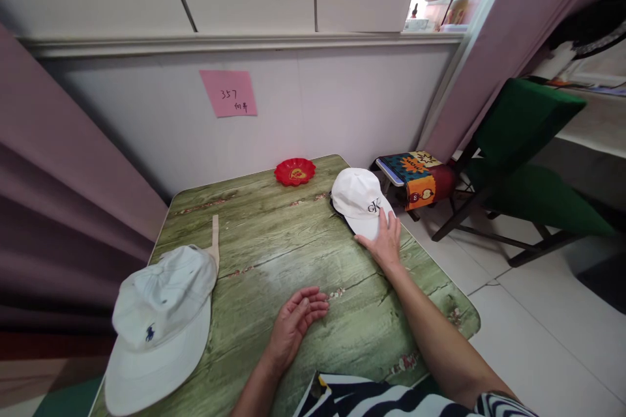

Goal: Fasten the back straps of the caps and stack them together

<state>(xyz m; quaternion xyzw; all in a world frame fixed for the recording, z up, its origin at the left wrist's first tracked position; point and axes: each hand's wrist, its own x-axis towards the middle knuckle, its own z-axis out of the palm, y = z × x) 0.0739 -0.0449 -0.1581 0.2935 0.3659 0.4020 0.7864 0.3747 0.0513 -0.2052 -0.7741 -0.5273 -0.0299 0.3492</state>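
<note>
My right hand grips the brim of a white baseball cap with dark lettering on its front, thumb on one side and fingers on the other. Something dark shows under that cap's left edge; I cannot make out what it is. My left hand lies on its side on the table, fingers loosely extended with nothing in them. A pale baseball cap with a small dark blue emblem sits at the table's left edge, its brim towards me. From its back a beige strap sticks out.
The table has a green wood-grain top. At its far edge stands a red scalloped dish. To the right are a low stool with a patterned cover and a green chair. A pink note hangs on the wall.
</note>
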